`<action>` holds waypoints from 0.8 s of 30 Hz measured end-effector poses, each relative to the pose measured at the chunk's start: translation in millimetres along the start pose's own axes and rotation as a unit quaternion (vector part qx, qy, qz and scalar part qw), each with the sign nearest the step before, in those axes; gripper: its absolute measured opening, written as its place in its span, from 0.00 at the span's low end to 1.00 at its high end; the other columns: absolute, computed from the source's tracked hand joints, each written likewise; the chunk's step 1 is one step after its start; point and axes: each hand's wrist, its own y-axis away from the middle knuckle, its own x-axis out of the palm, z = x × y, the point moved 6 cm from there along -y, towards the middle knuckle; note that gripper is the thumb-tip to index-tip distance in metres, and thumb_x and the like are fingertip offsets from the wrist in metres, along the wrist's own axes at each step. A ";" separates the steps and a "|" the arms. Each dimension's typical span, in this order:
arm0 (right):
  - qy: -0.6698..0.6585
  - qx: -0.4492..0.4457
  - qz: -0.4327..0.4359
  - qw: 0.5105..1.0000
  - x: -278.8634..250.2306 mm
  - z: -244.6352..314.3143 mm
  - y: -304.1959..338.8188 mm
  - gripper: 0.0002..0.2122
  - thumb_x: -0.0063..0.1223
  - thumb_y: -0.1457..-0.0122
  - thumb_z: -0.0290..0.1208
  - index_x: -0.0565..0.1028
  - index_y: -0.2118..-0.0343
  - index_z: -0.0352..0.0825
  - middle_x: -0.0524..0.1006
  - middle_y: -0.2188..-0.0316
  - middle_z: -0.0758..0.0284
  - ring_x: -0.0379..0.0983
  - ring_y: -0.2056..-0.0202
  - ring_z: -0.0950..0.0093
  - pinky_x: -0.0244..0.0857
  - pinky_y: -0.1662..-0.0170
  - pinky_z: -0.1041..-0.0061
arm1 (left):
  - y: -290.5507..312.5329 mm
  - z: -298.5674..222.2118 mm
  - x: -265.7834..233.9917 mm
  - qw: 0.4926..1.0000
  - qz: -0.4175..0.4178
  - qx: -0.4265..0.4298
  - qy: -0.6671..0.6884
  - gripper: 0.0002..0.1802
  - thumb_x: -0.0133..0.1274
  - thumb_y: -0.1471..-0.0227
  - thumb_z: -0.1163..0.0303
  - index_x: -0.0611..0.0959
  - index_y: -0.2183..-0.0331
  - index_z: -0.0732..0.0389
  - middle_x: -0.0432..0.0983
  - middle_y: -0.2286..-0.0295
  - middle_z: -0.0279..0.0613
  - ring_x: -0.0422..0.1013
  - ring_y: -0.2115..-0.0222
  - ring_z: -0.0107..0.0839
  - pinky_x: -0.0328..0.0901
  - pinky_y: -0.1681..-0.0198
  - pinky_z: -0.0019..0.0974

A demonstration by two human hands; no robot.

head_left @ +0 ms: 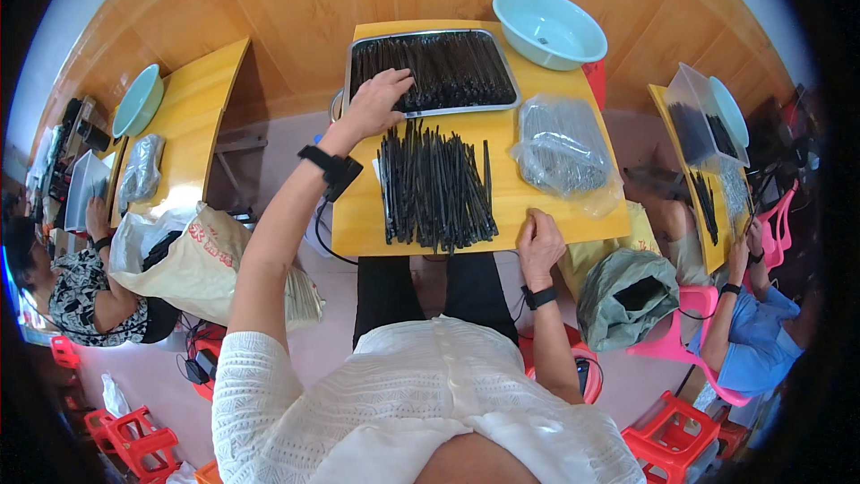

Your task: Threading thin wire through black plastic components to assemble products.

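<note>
Reaching over the near left part of a metal tray (433, 113), my left hand (380, 99) has its fingers stretched out and touches or hovers just above its contents. The tray is filled with glossy dark pods (457, 58), long and thin, lying side by side. Just in front of it, on the yellow table (354, 233), a loose bundle of drier black pods (434, 188) is spread out, pointing away from me. My right hand (540, 242) rests at the near right table edge with fingers curled in; nothing shows in it. A clear plastic bag (564, 148) of thin grey-looking pieces lies beyond it.
A pale blue basin (550, 27) stands at the far right corner. A green sack (627, 298) sits right of me, a cream sack (215, 255) to the left. Co-workers sit at tables on both sides, one in a blue shirt (761, 332). Red stools (672, 439) stand behind.
</note>
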 end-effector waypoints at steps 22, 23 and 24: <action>-0.008 -0.007 -0.001 1.000 2.0 -2.9 1.8 0.06 0.47 0.56 0.22 0.71 0.72 0.35 0.69 0.80 0.63 0.68 0.76 0.64 0.60 0.73 0.68 | -37.0 13.0 29.7 0.998 -0.022 -0.040 0.053 0.29 0.52 0.55 0.61 0.67 0.54 0.67 0.59 0.53 0.58 0.58 0.52 0.49 0.55 0.50 0.43; -0.006 -0.002 0.004 1.000 1.1 -2.9 3.3 0.06 0.47 0.56 0.22 0.71 0.72 0.35 0.69 0.80 0.63 0.68 0.76 0.64 0.60 0.73 0.68 | -31.9 4.4 15.7 0.994 -0.046 -0.028 0.098 0.28 0.52 0.55 0.61 0.68 0.54 0.67 0.60 0.53 0.59 0.58 0.52 0.50 0.55 0.50 0.43; -0.007 0.002 0.007 1.000 1.2 -1.9 2.0 0.06 0.47 0.55 0.22 0.72 0.72 0.34 0.69 0.79 0.62 0.68 0.76 0.63 0.60 0.73 0.68 | -21.7 -7.9 -1.9 0.991 -0.076 -0.012 0.113 0.25 0.52 0.54 0.64 0.70 0.56 0.69 0.63 0.56 0.57 0.62 0.54 0.45 0.58 0.52 0.38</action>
